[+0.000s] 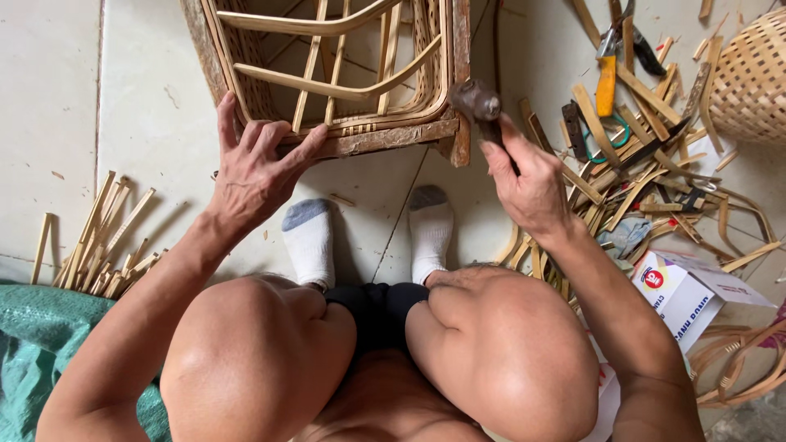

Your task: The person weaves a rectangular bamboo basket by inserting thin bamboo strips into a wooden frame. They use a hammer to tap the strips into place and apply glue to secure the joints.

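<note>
Far left: bundle of cut bamboo strips (98, 245) lying on the tile floor (147, 106), just above a green woven sack (37, 344).

Left hand (258, 168): fingers spread, palm pressed on the lower wooden rail of the bamboo frame (344, 90). Flat on it, not clenched around anything, bracing only.

Frame sits on the floor directly ahead of the person's feet, white socks (372, 237) just below its near edge. Curved and straight bamboo slats cross inside it, woven panels line the sides, the rail looks rough and weathered.

Right hand (528, 184): closed around the handle of a hammer (479, 106). The dark metal head is right at the frame's near right corner post; can't tell if it's touching or just short of it.

Right of that: loose pile of bamboo offcuts (647, 180) scattered on the floor, yellow-handled pliers (607, 74) on top near the upper edge, a dark-handled tool beside them. Woven bamboo basket (753, 78) at the far right edge. White cardboard box (684, 295) lower right, next to the person's right knee, curled bamboo strips beyond it.
</note>
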